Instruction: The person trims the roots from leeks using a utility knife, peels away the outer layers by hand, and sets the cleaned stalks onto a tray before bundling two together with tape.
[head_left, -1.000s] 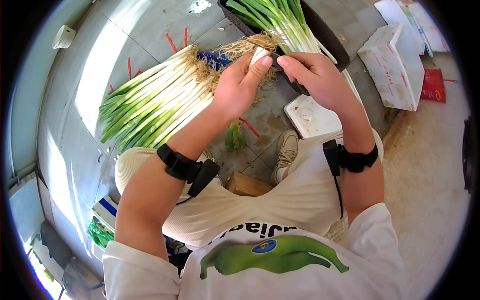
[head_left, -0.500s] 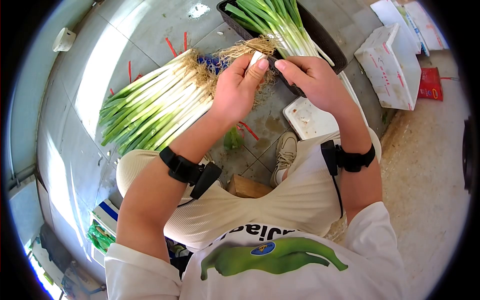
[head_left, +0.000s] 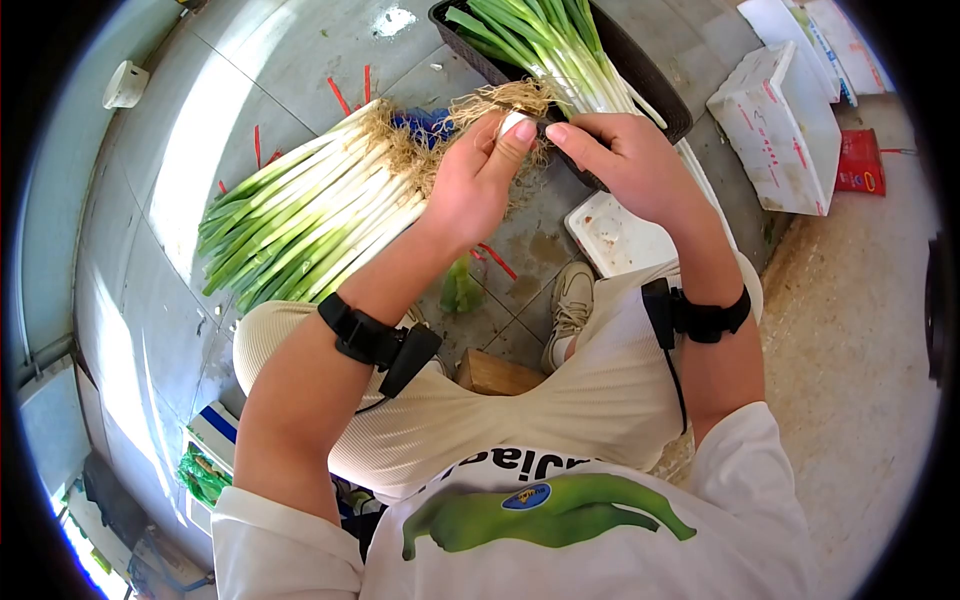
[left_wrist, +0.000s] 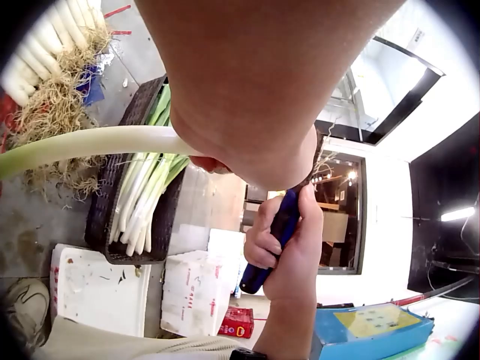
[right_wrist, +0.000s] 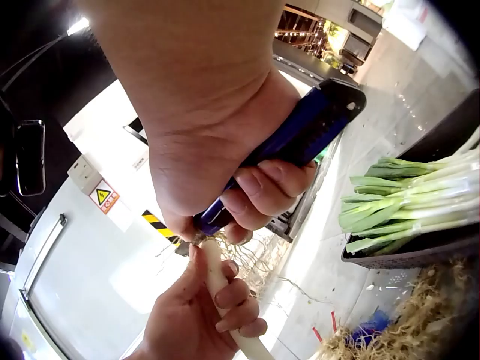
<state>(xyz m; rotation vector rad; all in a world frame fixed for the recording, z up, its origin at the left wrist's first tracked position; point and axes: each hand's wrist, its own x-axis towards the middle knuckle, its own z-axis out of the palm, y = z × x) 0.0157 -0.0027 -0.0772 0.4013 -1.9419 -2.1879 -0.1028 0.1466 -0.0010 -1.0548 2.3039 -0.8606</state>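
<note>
My left hand (head_left: pixel 475 180) grips a long white-stalked green onion (left_wrist: pixel 97 142) close to its root end, thumb along the stalk. In my right hand (head_left: pixel 625 165) is a blue utility knife (right_wrist: pixel 292 142), fingers wrapped round its handle. The knife's front end is right at the root end of the stalk, just above the left thumb in the right wrist view. Stringy roots (head_left: pixel 505 97) spread out beyond the left hand's fingers. The blade is mostly hidden by the hands.
A large heap of green onions (head_left: pixel 320 210) with roots lies on the tiled floor at left. Ahead stands a dark basket (head_left: pixel 680 110) holding more green onions (head_left: pixel 575 65). Near the right knee is a white tray (head_left: pixel 620 235); foam boxes (head_left: pixel 780 130) and a red packet (head_left: pixel 862 163) lie farther right.
Both hands stay close together and have barely shifted. Less of the white stalk end shows above the left thumb than before. The whole head view has moved slightly.
</note>
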